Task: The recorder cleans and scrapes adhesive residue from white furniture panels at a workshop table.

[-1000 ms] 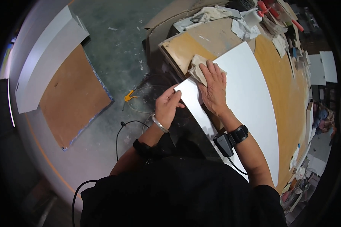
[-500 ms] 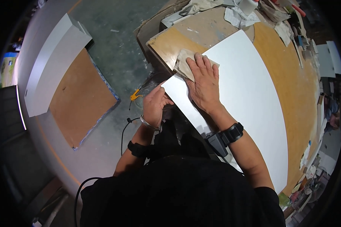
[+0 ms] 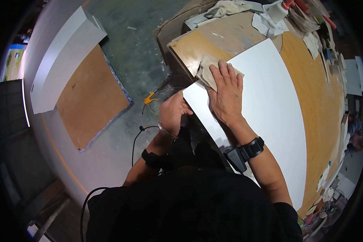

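Observation:
A large smooth white panel point(image 3: 266, 105) with a curved right edge lies on the workbench. My right hand point(image 3: 226, 94) presses a folded beige cloth point(image 3: 207, 73) against the panel's far left end, with the palm down and the fingers stretched over the cloth. Part of the cloth reaches past that end of the panel. Close by on the left, my left hand point(image 3: 172, 111) has its thumb and curled fingers at the panel's near left corner and grips the edge there. The panel's underside is hidden.
The brown wooden workbench point(image 3: 300, 76) holds rags point(image 3: 228, 8), crumpled paper point(image 3: 268, 25), a white bottle point(image 3: 277, 12) and scraps along its far and right sides. To the left on the floor are a yellow air blow gun point(image 3: 150, 98), a brown board point(image 3: 93, 99) and a curved white piece point(image 3: 64, 52).
The whole view has shifted slightly, so the bench and floor sit a little further right. Both hands and the cloth keep nearly the same place on the panel.

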The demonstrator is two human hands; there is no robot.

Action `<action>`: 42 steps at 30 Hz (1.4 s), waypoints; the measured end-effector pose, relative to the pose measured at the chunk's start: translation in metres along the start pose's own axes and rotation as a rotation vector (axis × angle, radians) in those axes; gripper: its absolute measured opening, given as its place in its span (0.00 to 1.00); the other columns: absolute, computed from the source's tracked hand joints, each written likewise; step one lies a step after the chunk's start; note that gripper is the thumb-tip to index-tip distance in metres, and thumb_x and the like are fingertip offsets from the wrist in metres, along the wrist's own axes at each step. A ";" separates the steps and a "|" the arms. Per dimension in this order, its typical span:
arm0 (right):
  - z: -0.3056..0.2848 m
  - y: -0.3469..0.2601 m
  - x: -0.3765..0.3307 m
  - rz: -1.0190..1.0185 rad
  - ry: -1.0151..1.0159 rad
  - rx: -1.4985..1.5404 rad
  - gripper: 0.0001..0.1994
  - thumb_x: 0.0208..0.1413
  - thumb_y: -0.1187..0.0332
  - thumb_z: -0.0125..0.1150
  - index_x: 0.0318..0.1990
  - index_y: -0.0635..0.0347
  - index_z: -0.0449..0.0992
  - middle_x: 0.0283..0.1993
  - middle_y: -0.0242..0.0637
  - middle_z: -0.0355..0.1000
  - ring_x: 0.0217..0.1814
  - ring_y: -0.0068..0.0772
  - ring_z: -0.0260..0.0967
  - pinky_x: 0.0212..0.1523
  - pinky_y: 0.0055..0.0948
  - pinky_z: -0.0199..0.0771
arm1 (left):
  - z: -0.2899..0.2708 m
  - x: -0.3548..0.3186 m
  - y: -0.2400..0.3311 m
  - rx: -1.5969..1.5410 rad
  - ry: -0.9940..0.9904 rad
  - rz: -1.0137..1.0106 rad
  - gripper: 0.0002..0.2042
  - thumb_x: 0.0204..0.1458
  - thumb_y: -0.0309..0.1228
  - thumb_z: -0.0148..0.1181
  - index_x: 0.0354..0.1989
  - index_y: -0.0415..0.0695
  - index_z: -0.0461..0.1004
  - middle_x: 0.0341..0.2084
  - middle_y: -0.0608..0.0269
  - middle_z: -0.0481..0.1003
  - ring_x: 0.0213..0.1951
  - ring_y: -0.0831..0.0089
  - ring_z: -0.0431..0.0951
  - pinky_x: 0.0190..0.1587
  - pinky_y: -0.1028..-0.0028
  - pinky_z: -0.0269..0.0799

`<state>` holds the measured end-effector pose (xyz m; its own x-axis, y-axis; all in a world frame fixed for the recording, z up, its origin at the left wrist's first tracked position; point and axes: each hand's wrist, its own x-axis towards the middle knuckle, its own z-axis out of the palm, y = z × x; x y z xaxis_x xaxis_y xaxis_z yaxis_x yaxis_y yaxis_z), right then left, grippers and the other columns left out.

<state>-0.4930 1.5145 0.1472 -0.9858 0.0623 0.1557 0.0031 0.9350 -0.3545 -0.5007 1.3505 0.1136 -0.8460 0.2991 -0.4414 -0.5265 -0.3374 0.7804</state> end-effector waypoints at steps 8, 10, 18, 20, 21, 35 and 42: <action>-0.032 -0.013 -0.064 -0.394 -0.413 0.092 0.31 0.41 0.75 0.55 0.58 0.51 0.60 0.63 0.43 0.54 0.65 0.47 0.48 0.63 0.49 0.44 | -0.015 -0.011 -0.006 -0.507 -0.251 -0.152 0.36 0.58 0.55 0.20 0.55 0.31 0.58 0.51 0.50 0.66 0.54 0.63 0.65 0.56 0.68 0.58; -0.027 -0.021 -0.056 -0.393 -0.367 0.121 0.31 0.41 0.75 0.55 0.58 0.52 0.60 0.62 0.43 0.54 0.65 0.46 0.49 0.63 0.48 0.45 | -0.022 -0.012 -0.008 -0.543 -0.229 -0.232 0.35 0.58 0.55 0.21 0.55 0.33 0.58 0.52 0.50 0.65 0.55 0.62 0.64 0.58 0.67 0.56; -0.021 -0.048 0.073 -0.057 -0.309 0.413 0.24 0.43 0.74 0.55 0.52 0.54 0.65 0.56 0.43 0.63 0.61 0.44 0.56 0.61 0.47 0.48 | -0.048 0.007 -0.025 -0.600 -0.492 -0.229 0.38 0.54 0.61 0.22 0.57 0.39 0.59 0.55 0.53 0.62 0.56 0.62 0.62 0.56 0.59 0.56; -0.036 -0.040 0.054 -0.411 0.097 0.217 0.24 0.41 0.76 0.55 0.51 0.54 0.67 0.56 0.45 0.63 0.60 0.47 0.57 0.61 0.48 0.48 | -0.054 0.002 -0.022 -0.604 -0.368 -0.250 0.38 0.54 0.61 0.22 0.57 0.39 0.58 0.55 0.52 0.62 0.55 0.61 0.62 0.56 0.59 0.56; -0.032 -0.039 0.035 -0.420 -0.032 0.269 0.24 0.39 0.79 0.55 0.50 0.57 0.68 0.57 0.46 0.61 0.63 0.47 0.54 0.62 0.49 0.46 | -0.050 0.003 -0.021 -0.607 -0.275 -0.281 0.38 0.54 0.61 0.22 0.58 0.39 0.57 0.55 0.52 0.61 0.55 0.61 0.63 0.56 0.59 0.56; -0.063 0.004 -0.061 -0.199 -0.155 0.333 0.28 0.39 0.80 0.57 0.53 0.54 0.65 0.63 0.42 0.56 0.66 0.43 0.50 0.65 0.49 0.38 | -0.022 0.010 0.002 -0.488 -0.323 -0.294 0.39 0.54 0.61 0.25 0.59 0.36 0.54 0.55 0.48 0.61 0.58 0.58 0.60 0.59 0.59 0.53; -0.015 0.034 -0.046 -0.068 0.016 0.207 0.21 0.48 0.78 0.45 0.53 0.54 0.65 0.61 0.46 0.58 0.65 0.43 0.51 0.66 0.44 0.40 | -0.024 0.009 -0.011 -0.555 -0.494 -0.183 0.33 0.56 0.57 0.30 0.57 0.39 0.57 0.55 0.55 0.62 0.57 0.65 0.62 0.57 0.67 0.57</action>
<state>-0.4447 1.5486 0.1417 -0.9798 0.0081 0.1999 -0.1000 0.8457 -0.5242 -0.5046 1.3354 0.0909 -0.6738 0.7138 -0.1910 -0.7302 -0.6039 0.3195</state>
